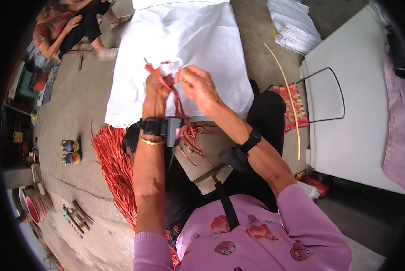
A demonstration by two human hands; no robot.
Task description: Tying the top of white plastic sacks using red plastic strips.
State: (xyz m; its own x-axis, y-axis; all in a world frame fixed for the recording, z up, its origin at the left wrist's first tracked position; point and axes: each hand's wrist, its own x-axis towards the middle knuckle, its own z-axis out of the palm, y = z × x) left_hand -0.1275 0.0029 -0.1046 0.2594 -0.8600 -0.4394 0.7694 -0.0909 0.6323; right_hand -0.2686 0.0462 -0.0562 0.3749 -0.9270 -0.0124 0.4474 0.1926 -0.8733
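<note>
A stack of white sheets (202,40), like woven plastic sacks, spreads out in front of my knees. At its near part my left hand (158,86) is closed around a gathered white bunch (170,68) and several red strips (180,108). The strips' loose ends hang down between my knees. Just right of the bunch, my right hand (199,88) has its fingers curled and pinched together; what sits between the fingertips is too small to make out. Beside my left leg lies a large bundle of red strips (114,167).
To the right stand a large white panel (347,117), a thin bent cane (287,86) and a red patterned seat (289,106). Folded white sacks (297,34) lie at the far right. Two dark bottles (69,152), a small wooden stool (78,219) and a bucket (37,207) stand left. Another person (67,29) sits far left.
</note>
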